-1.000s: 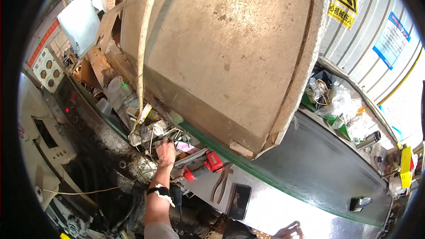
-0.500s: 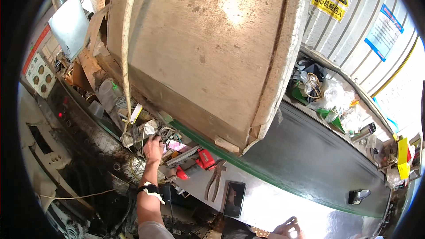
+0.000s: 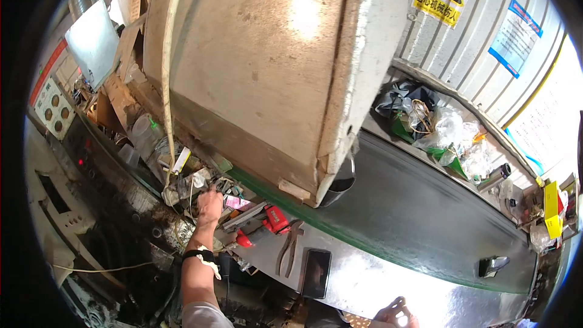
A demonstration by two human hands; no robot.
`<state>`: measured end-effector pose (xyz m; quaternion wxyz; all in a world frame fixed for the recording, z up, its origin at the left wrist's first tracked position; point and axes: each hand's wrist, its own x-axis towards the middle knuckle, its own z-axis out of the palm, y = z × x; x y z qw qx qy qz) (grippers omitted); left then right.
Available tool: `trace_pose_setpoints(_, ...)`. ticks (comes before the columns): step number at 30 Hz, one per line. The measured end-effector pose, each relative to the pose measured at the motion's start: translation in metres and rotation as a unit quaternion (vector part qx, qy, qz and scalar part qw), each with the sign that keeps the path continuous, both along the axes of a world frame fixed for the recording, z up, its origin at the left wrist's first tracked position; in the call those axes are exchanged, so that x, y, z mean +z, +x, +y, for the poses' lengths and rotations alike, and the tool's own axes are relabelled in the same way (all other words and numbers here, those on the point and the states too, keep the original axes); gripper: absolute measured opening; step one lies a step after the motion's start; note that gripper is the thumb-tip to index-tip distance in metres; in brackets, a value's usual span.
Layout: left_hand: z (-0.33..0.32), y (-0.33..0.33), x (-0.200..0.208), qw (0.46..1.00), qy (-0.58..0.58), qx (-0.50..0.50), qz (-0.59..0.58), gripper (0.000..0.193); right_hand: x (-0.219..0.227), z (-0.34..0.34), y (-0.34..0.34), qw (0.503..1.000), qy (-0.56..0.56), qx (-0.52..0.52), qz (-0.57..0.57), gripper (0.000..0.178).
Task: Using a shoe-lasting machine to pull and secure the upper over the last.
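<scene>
Shows a pale panel with round dials (image 3: 54,109) at far left, below a white sheet (image 3: 94,42) and next to a small red light (image 3: 81,162). Further right, shows a clear plastic tub (image 3: 144,133) and a pale hose (image 3: 169,73) running down towards a heap of small parts (image 3: 228,187). Has the left hand (image 3: 210,204) at the near edge of that heap, with fingers bent and tips hidden; cannot tell whether clamped on anything. Wears a black band (image 3: 200,254) on that wrist. Just right of the hand, shows a pink packet (image 3: 235,201), then a red tool (image 3: 276,220), then metal pliers (image 3: 290,249) and a black phone (image 3: 316,273) lying side by side on the shiny tabletop (image 3: 358,261). Has the right hand (image 3: 393,313) low at the picture's bottom edge, well apart from the left, with fingers curled; cannot tell whether gripping something. Beyond, shows a dark belt (image 3: 425,212), clear plastic bags (image 3: 448,130) above it, and a yellow box (image 3: 551,209) at far right
</scene>
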<state>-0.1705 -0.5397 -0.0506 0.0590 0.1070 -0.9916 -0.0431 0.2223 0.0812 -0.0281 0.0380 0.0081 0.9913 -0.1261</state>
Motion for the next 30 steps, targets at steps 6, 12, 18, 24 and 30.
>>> trace_pose_setpoints(6,0.021,-0.002,0.015,0.991,-0.11,0.025,-0.076,0.023,-0.003,0.009,0.002,1.0,-0.006,0.005,0.015,0.054)
trace_pose_setpoints(12,0.056,0.046,0.084,0.996,-0.031,-0.014,0.078,0.016,-0.004,0.027,0.011,0.999,-0.015,0.032,0.028,0.055)
trace_pose_setpoints(18,0.109,0.179,0.175,0.917,0.281,-0.026,0.283,0.016,0.003,0.051,0.012,0.991,-0.031,0.126,0.022,0.056)
trace_pose_setpoints(24,0.128,0.424,0.228,0.806,0.443,0.141,0.366,0.02,0.041,0.014,0.014,0.956,-0.124,0.225,-0.145,0.057)
trace_pose_setpoints(30,0.117,0.64,0.252,0.7,0.43,0.328,0.467,0.032,0.039,-0.15,0.016,0.739,-0.527,0.219,-0.358,0.043)
